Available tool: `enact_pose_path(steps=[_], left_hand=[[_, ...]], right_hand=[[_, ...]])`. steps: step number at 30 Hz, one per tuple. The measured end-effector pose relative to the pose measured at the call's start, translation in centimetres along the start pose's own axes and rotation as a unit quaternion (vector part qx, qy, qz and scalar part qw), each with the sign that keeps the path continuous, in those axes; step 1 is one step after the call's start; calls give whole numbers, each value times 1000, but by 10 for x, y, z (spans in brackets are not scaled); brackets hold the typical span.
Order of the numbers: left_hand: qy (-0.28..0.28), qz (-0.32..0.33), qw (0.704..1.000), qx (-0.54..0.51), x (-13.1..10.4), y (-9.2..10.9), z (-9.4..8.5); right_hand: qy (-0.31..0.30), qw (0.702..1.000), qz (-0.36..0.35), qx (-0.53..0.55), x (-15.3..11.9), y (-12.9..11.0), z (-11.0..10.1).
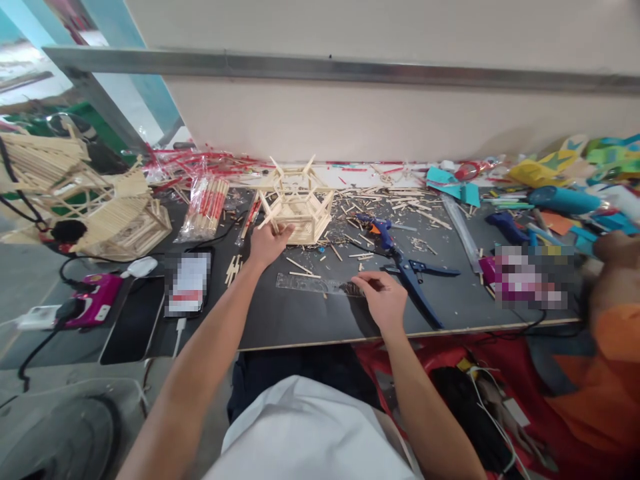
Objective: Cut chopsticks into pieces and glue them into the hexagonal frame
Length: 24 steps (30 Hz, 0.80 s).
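Observation:
A small hexagonal frame of wooden sticks (300, 212) stands on the dark table, with struts rising from its corners. My left hand (270, 244) grips its near left edge, thumb and fingers closed at the base. A clear plastic ruler (305, 283) lies flat in front of it. My right hand (383, 297) has thumb and fingers pinched at the ruler's right end. Just beyond that hand lie a blue glue gun (377, 230) and dark blue pliers (417, 290). Loose stick pieces (305, 274) rest around and on the ruler.
A larger stick model (100, 207) stands at the left. Bagged sticks (207, 207), a lit phone (187, 283), a dark phone (133, 320) and a purple power strip (97, 303) are nearby. Coloured scraps (550, 163) cover the right back. Another person's orange clothing (617, 347) shows at right.

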<state>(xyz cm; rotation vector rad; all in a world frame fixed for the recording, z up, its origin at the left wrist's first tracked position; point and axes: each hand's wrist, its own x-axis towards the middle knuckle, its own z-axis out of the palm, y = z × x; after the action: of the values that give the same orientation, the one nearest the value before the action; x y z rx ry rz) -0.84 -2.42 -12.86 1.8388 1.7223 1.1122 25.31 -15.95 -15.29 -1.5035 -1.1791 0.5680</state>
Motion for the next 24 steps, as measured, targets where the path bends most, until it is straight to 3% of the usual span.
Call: enact_pose_path(steps=[6,11,17,24], left_hand=[[39,33,998,40,1,-9,4],[59,70,995,35,7,-14,2],[46,52,998,-6,15,-20,-2],[68,17,992,107,2,1,-32]], right_hand=[[12,997,66,31,-2,-3,0],[-8,999,14,28,-2,-1,-1],[-36,996,5,79,0,2,2],[-35,998,44,15,10,-7,-10]])
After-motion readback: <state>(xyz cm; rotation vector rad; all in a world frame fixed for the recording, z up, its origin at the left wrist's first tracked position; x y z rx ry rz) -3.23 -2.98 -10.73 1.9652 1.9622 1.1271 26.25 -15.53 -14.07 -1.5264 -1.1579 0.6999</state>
